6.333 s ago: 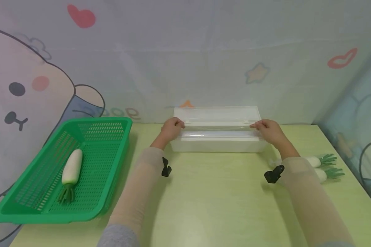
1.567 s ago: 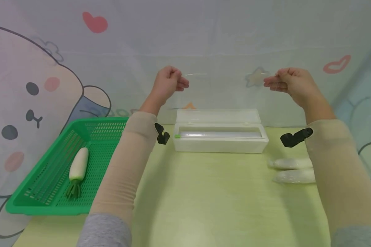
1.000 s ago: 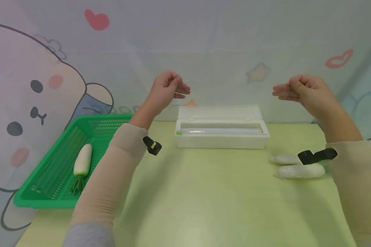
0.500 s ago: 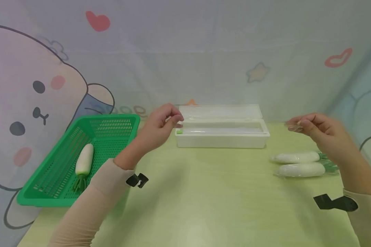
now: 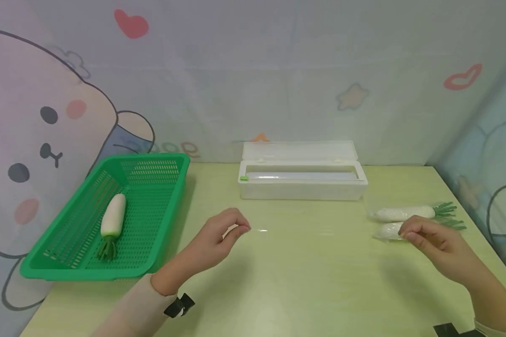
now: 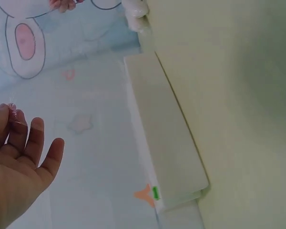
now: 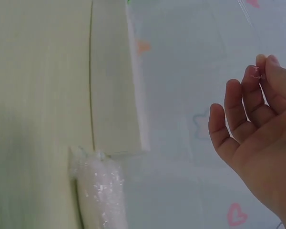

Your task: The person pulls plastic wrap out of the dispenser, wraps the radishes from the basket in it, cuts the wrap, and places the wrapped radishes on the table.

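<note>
A nearly invisible sheet of cling film (image 5: 262, 230) spans the gap between my hands above the table, showing only as thin glints. My left hand (image 5: 217, 243) pinches its left corner between thumb and index finger; the left wrist view shows the other fingers loosely spread. At the opposite corner, my right hand (image 5: 449, 255) pinches the film likewise, partly covering a wrapped white radish (image 5: 389, 231). Another wrapped radish (image 5: 405, 214) lies just behind. Beyond the hands stands a white cling film box (image 5: 303, 191), lid raised, with the film roll (image 5: 305, 176) inside.
A green plastic basket (image 5: 168, 234) stands on the left of the table, holding one unwrapped radish (image 5: 113, 217) with green stems. A printed cloth (image 5: 295, 75) hangs right behind the box. The table's right edge runs past the wrapped radishes.
Earlier both hands gripped film at the box. They then rose in front of the cloth with a separate sheet, and have since come down and nearer, over the table, still pinching it.
</note>
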Demonstrator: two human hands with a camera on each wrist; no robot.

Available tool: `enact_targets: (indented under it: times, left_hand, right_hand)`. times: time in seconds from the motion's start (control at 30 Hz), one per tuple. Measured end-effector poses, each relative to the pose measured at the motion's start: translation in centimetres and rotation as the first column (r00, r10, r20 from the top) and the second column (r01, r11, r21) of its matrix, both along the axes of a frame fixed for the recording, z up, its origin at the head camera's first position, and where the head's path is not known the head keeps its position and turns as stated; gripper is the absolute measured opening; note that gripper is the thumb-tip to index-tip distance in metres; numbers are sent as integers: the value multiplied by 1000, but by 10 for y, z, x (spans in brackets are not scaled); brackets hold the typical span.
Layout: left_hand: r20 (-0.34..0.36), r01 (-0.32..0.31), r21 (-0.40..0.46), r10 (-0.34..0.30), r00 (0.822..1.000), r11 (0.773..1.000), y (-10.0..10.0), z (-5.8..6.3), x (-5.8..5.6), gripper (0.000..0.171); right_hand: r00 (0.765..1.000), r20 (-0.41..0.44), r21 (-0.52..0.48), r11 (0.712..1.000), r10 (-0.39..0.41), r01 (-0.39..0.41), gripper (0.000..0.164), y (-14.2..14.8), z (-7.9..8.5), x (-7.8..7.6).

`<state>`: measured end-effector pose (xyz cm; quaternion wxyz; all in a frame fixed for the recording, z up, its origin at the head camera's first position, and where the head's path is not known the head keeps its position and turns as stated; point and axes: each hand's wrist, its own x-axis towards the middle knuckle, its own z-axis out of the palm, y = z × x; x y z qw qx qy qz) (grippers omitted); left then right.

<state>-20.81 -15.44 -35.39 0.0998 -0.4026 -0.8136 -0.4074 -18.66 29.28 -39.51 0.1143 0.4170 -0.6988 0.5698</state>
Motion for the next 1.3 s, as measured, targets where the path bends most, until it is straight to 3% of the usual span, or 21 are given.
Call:
enact_targets:
  times: [0.17,0.33,0.6,0.77,1.03,1.3]
  left_hand:
    - [79,47,-35,-44,996,998,-8,-24,6,9]
    - [108,67,-105,-55,993,992,-12,-45,8,6]
    - [93,75,-293,-49,994,953,-10,-76,1,5]
    - [144,84,-343,-36,989,936,-8,-85,-2,8]
    - [126,60,-437,-5,992,897,-8,-89,-5,11]
    - [219,97,-465,8,976,880,-9,-94,-8,12]
  right_hand:
    - [997,62,35,998,46,-48,34,0,-20,6]
    - [994,98,178,983,-55,37,43,0,-37,11]
    - [974,133,396,911,-186,120,27,-5,-57,9]
    - [971,114,453,881,-211,139,24,-6,-71,5]
    - [959,111,542,824,-262,163,18,-11,-78,0]
    - [956,108,547,819,-272,171,16,-15,-89,-2]
